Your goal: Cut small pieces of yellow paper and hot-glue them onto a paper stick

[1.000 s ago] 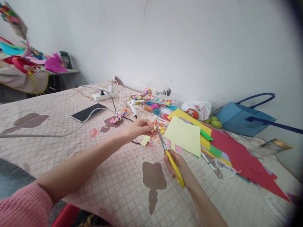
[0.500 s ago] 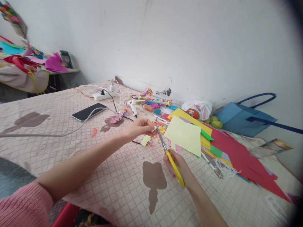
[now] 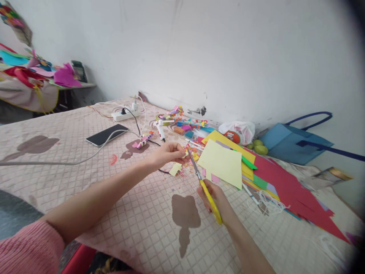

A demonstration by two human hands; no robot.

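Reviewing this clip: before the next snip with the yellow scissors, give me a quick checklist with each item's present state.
1. Right hand grips the yellow scissors by the handles: ok.
2. Left hand pinches the small paper piece at the blade tips: ok.
3. Left fingers out of the blade path: cannot tell, they sit very close to the tips.
4. Blades open enough to cut: cannot tell, too small.
5. Pale yellow sheet lies flat beside the blades, not under them: ok.
6. Black cable near the scraps, apart from the blades: ok.
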